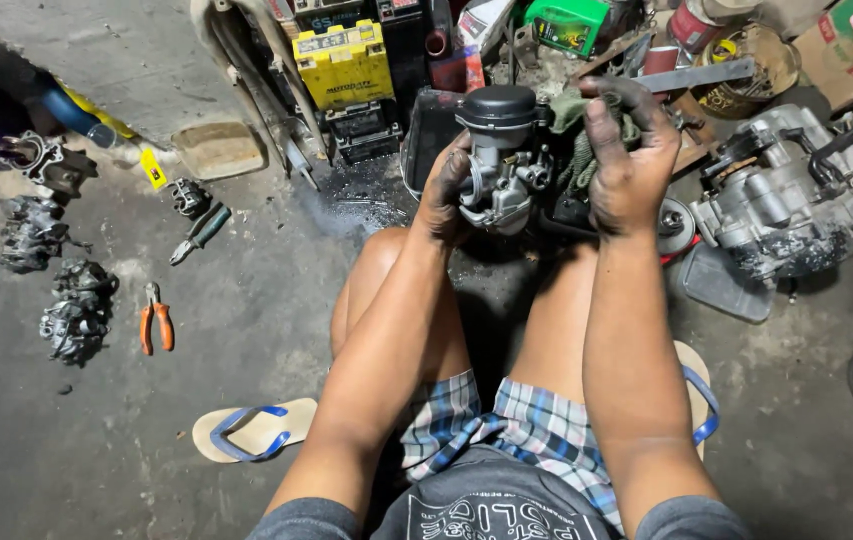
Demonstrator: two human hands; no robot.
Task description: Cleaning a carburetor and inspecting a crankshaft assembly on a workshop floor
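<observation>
My left hand, black with grease, grips a grey metal carburettor with a dark round cap, held up over my knees. My right hand is closed on a dirty green rag pressed against the carburettor's right side. Both forearms reach forward from my lap, above my bare knees and checked shorts.
A grey engine block sits on the floor at right. A yellow battery and clutter stand ahead. Orange-handled pliers, green-handled pliers and several dirty carburettors lie at left. A blue-strapped sandal lies near my left leg.
</observation>
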